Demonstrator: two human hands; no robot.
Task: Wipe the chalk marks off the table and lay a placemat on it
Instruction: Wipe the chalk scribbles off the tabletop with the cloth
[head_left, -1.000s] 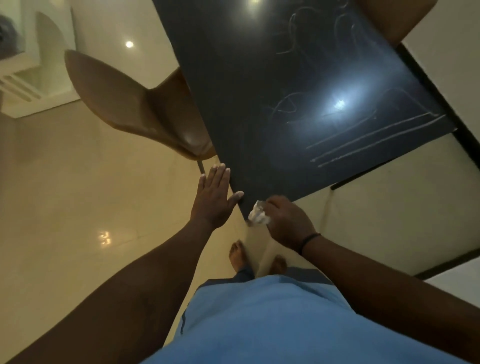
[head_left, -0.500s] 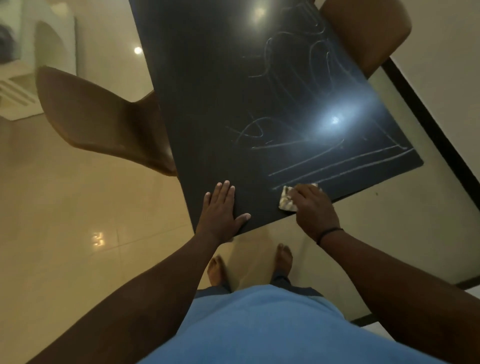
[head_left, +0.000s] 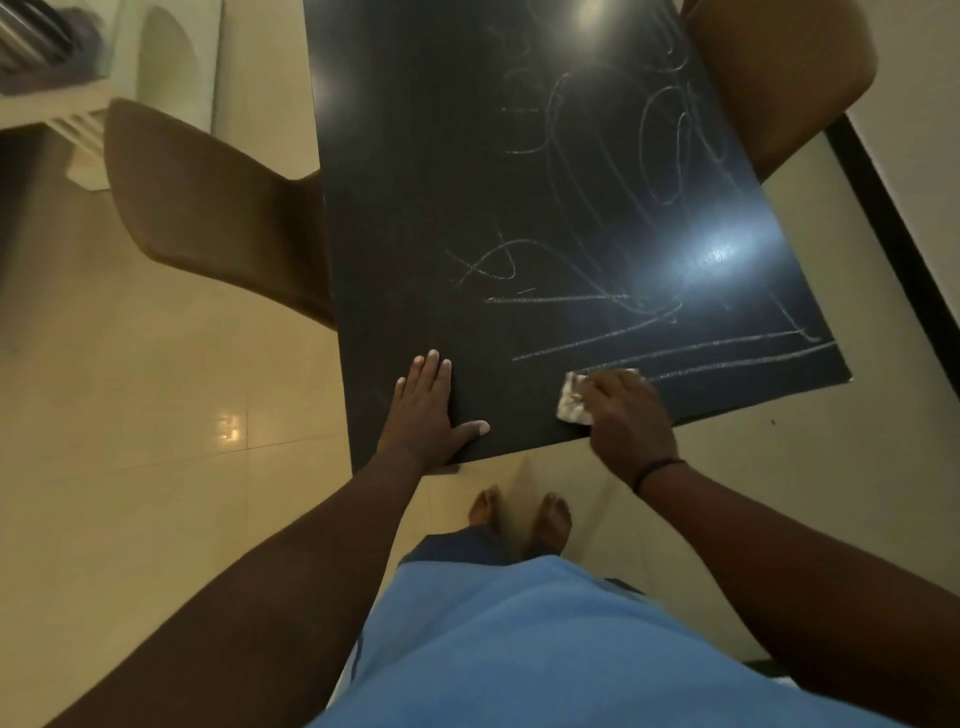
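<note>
The person stands at the near short edge of the dark surface (head_left: 441, 208); the left hand (head_left: 426, 415) lies flat on it, fingers straight and together, thumb spread along the near edge, holding nothing; the right hand (head_left: 623, 415) has its grip closed round a crumpled pale cloth (head_left: 571, 402), pressed to the surface just inside the near edge. The chalk marks (head_left: 649, 343) begin right beside the cloth: long straight strokes running towards the right-hand corner, then loops and scribbles further off; none of them looks rubbed out yet, so I would judge the wiping barely begun. No placemat is in view.

To do this stroke well, I would say keep the cloth flat under the knuckles and press evenly; follow the long lines along their length rather than across them, so the dust is carried and not smeared; overlap each pass; let the flat left hand go on taking the body's weight for the far reach. The cloth is small against so many marks, so it likely wants turning to a fresh face.

As for room: the right corner of the surface lies close to the strokes, and a sweep that way could run off the edge; a brown chair (head_left: 208, 208) is tucked against the left side and another chair back (head_left: 779, 67) stands at the far right; the surface itself carries nothing but chalk, so the arm may travel freely.
</note>
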